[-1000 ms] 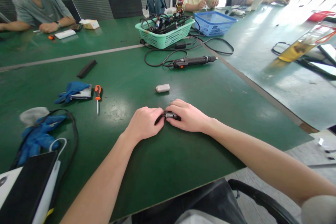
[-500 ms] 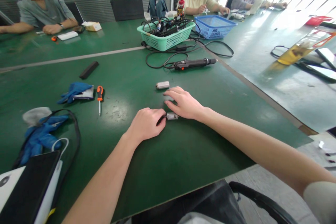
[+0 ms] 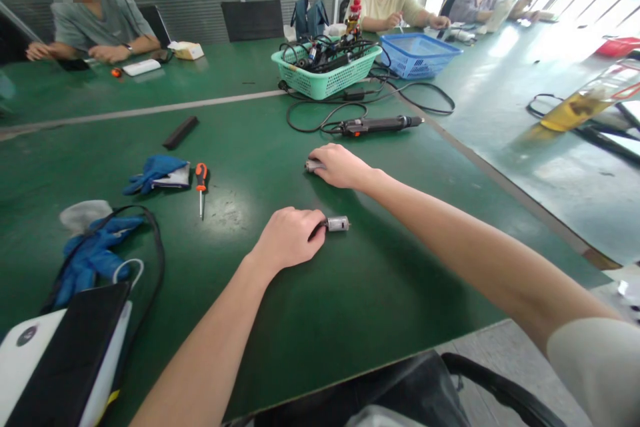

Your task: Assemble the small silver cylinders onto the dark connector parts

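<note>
My left hand (image 3: 293, 238) is closed low over the green table, its thumb and fingers around the dark end of a small silver motor (image 3: 338, 223). The motor's metal can and thin shaft stick out to the right of the fingers; its other end is hidden in the hand. Farther forward, my right hand (image 3: 343, 167) grips a second small silver cylinder (image 3: 313, 165), which looks like another motor and lies on the table under the fingers. Only its left end shows.
Behind my hands lies a corded electric screwdriver (image 3: 383, 125). A green basket (image 3: 325, 85) of tools and cables and a blue basket (image 3: 420, 60) stand farther back. Leftward are an orange screwdriver (image 3: 201, 180), blue gloves (image 3: 160, 173) and a phone (image 3: 70, 353). Other people sit across.
My right hand has moved away from the left hand's motor, forward to the second cylinder, and closed on it. My left hand keeps its hold; the view has shifted slightly.
</note>
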### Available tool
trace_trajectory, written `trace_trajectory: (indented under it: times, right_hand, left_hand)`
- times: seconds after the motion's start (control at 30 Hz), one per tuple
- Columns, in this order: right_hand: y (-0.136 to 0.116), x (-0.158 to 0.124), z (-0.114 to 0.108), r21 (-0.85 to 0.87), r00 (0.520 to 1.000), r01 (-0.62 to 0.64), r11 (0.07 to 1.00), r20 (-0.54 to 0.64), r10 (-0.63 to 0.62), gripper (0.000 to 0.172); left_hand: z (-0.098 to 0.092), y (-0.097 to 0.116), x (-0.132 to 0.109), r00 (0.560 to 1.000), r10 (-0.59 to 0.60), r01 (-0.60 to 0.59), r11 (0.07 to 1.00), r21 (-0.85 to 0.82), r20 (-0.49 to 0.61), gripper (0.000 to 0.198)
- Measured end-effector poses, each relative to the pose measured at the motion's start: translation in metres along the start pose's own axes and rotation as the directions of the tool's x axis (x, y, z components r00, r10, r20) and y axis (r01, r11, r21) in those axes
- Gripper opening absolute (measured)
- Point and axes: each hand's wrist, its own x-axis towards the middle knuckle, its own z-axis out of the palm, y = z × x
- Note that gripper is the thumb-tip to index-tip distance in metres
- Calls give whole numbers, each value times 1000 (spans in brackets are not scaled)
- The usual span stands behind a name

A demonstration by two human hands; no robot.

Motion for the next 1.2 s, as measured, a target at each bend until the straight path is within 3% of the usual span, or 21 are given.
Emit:
trace_trajectory:
  times: [0.27,0.9,1.07,1.2]
  right_hand:
    - [-24,-45,-9,143,995,99,985,20,-102,28]
    - [-15,-56,-5,197,996,78,977,-52,-69,46]
    - [-34,-95,-20,214,970,44,976,-242,9,30]
    - [-52,-130,-15,213,984,83,974,-171,-47,30]
  left_hand:
    - [-1,1,0,1000,-4,4,1000,27,6,19]
    - [1,3,4,1000,0,-1,1000,25,14,17]
    - [-1,4,5,1000,1,-2,1000,10,14,16]
    - [0,4,6,1000,3,-3,1000,8,15,17]
